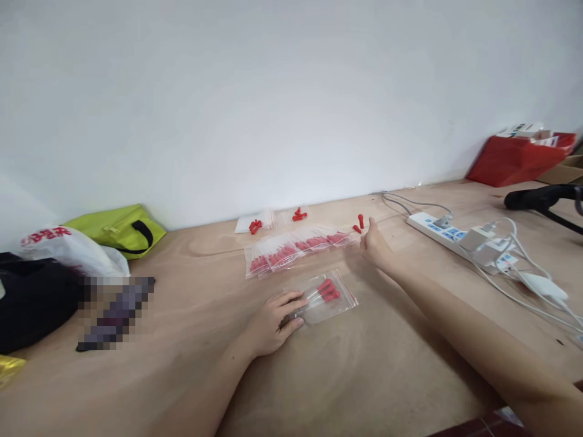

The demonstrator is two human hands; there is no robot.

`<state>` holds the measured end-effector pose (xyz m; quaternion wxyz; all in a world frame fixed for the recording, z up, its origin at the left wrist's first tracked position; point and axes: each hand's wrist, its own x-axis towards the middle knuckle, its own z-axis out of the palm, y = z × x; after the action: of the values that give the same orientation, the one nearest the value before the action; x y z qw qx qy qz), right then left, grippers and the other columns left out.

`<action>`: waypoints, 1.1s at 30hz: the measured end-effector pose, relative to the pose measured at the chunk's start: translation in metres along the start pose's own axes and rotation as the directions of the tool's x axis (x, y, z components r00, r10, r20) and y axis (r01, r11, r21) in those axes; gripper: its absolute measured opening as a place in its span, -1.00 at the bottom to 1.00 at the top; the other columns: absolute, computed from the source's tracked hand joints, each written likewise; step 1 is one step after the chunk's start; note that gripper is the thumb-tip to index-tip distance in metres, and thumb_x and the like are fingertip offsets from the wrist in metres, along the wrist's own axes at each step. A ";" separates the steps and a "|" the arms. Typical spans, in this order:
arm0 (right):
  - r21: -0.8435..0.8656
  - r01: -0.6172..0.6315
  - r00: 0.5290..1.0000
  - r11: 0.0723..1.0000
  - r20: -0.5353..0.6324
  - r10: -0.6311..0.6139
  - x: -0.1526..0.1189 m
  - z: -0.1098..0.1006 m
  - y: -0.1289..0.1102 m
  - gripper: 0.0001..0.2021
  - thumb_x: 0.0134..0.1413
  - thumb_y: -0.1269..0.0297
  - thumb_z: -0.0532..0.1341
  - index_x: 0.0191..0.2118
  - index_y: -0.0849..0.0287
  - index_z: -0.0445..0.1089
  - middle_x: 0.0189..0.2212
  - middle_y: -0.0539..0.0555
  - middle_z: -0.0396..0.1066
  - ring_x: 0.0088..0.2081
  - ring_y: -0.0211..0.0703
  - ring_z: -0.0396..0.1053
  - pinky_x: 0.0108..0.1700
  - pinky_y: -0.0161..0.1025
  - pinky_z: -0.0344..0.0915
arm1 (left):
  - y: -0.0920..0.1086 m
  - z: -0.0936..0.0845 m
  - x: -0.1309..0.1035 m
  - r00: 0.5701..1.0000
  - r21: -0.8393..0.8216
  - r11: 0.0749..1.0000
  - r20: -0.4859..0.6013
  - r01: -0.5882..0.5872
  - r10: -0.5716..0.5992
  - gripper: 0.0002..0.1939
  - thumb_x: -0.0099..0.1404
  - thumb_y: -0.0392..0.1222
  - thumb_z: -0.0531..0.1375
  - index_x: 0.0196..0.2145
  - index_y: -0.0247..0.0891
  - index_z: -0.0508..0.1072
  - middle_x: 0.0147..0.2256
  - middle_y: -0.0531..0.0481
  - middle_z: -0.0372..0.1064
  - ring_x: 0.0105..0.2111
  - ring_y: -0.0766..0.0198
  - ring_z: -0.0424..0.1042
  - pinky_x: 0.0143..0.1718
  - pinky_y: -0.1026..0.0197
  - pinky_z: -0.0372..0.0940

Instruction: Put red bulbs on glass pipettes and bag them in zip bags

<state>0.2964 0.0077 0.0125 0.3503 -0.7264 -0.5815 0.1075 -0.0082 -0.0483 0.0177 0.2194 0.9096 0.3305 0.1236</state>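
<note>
My left hand (pixel 280 318) rests on the table with its fingers apart, touching the left end of a clear zip bag (pixel 332 303). Inside that bag lie several clear tubes with red bulbs (pixel 328 290). My right hand (pixel 374 243) reaches farther out, beside two loose red-bulbed pieces (pixel 361 221); whether its fingers hold anything is too small to tell. Left of it, a row of overlapping zip bags (pixel 282 252) holds red-ended pieces. Behind the row are two small groups of red bulbs, the left group (pixel 255 226) and the right group (pixel 299 213), on clear bags.
On the right are a white power strip (pixel 437 230) with plugs and cables, a black stand (pixel 542 199) and a red bag (pixel 514 161). A green bag (pixel 118 227), a white plastic bag (pixel 77 249) and a black bag (pixel 36 300) lie at the left.
</note>
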 end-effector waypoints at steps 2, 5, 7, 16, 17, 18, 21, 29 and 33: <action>0.310 -0.028 0.997 0.950 0.073 0.006 -0.017 0.002 -0.002 -0.31 -0.02 0.34 0.00 0.19 0.31 -0.37 -0.47 0.02 0.28 -0.53 -0.23 0.28 -0.44 -0.26 0.28 | 0.000 0.000 0.000 1.000 -0.004 1.000 -0.002 -0.003 0.003 -0.63 0.26 -0.15 0.03 0.03 -0.12 0.26 0.09 -0.07 0.14 0.08 0.14 0.13 0.08 0.01 0.09; 0.611 -0.129 0.987 0.781 0.153 0.043 -0.042 0.012 -0.008 -0.26 -0.07 0.28 0.04 0.17 0.12 -0.44 -0.53 -0.14 0.16 -0.68 -0.35 0.18 -0.61 -0.34 0.25 | 0.000 0.000 0.001 1.000 0.003 1.000 0.005 0.003 -0.003 -0.63 0.27 -0.15 0.02 0.04 -0.12 0.26 0.09 -0.06 0.14 0.09 0.15 0.12 0.08 0.00 0.08; 0.693 -0.168 0.982 0.701 0.184 0.054 -0.053 0.018 -0.013 -0.22 -0.12 0.30 0.07 0.16 0.08 -0.45 -0.55 -0.18 0.12 -0.68 -0.36 0.20 -0.62 -0.34 0.28 | -0.001 0.001 0.000 1.000 0.006 1.000 0.004 0.003 -0.003 -0.63 0.26 -0.15 0.03 0.04 -0.10 0.25 0.10 -0.05 0.14 0.09 0.15 0.11 0.08 0.00 0.08; 0.788 -0.182 0.981 0.588 0.187 0.053 -0.062 0.024 -0.024 -0.27 -0.19 0.25 0.13 0.09 0.02 -0.31 -0.50 -0.20 0.09 -0.68 -0.42 0.22 -0.57 -0.31 0.35 | 0.000 0.000 0.000 1.000 0.019 0.999 0.009 -0.028 0.028 -0.67 0.28 -0.19 0.02 -0.01 0.02 0.31 0.10 0.02 0.11 0.10 0.15 0.09 0.08 0.00 0.08; 0.790 -0.184 0.981 0.585 0.187 0.056 -0.063 0.024 -0.024 -0.27 -0.19 0.24 0.13 0.09 0.03 -0.31 -0.51 -0.20 0.08 -0.68 -0.41 0.23 -0.56 -0.30 0.35 | 0.001 0.000 0.000 1.000 0.019 0.999 0.010 -0.030 0.030 -0.68 0.28 -0.19 0.01 -0.02 0.03 0.32 0.10 0.02 0.12 0.10 0.15 0.09 0.08 -0.01 0.08; 0.790 -0.189 0.980 0.583 0.189 0.062 -0.063 0.024 -0.024 -0.27 -0.19 0.23 0.14 0.08 0.03 -0.31 -0.51 -0.20 0.09 -0.67 -0.40 0.24 -0.55 -0.29 0.36 | 0.001 0.000 0.000 1.000 0.017 0.999 0.007 -0.030 0.030 -0.68 0.28 -0.19 0.02 -0.03 0.03 0.33 0.10 0.02 0.12 0.10 0.14 0.09 0.08 -0.01 0.08; 0.786 -0.216 0.974 0.579 0.213 0.074 -0.065 0.023 -0.024 -0.28 -0.21 0.21 0.16 0.06 0.04 -0.27 -0.53 -0.21 0.10 -0.67 -0.39 0.24 -0.56 -0.29 0.35 | 0.001 0.000 0.000 1.000 0.016 1.000 0.006 -0.015 0.015 -0.67 0.27 -0.19 0.03 -0.01 0.00 0.31 0.10 0.01 0.12 0.10 0.14 0.09 0.08 -0.01 0.07; 0.794 -0.198 0.979 0.574 0.190 0.076 -0.069 0.019 -0.026 -0.35 -0.20 0.17 0.17 -0.01 0.06 -0.22 -0.56 -0.21 0.15 -0.62 -0.34 0.28 -0.51 -0.29 0.34 | 0.000 0.000 0.001 1.000 0.031 0.999 0.020 -0.013 0.012 -0.65 0.28 -0.18 0.01 0.02 -0.02 0.28 0.11 -0.01 0.10 0.11 0.13 0.06 0.09 -0.01 0.06; 0.802 -0.222 0.973 0.555 0.219 0.073 -0.069 0.019 -0.028 -0.39 -0.24 0.16 0.19 -0.08 0.05 -0.18 -0.57 -0.23 0.14 -0.63 -0.34 0.28 -0.51 -0.29 0.34 | 0.001 0.000 0.001 1.000 0.041 0.999 0.015 -0.019 0.019 -0.65 0.28 -0.18 0.01 0.03 -0.05 0.28 0.10 -0.03 0.12 0.11 0.13 0.07 0.09 -0.02 0.06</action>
<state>0.2439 -0.0464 -0.0008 0.5891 -0.5156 -0.4277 0.4519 -0.0071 -0.0481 0.0182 0.2019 0.9179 0.3226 0.1124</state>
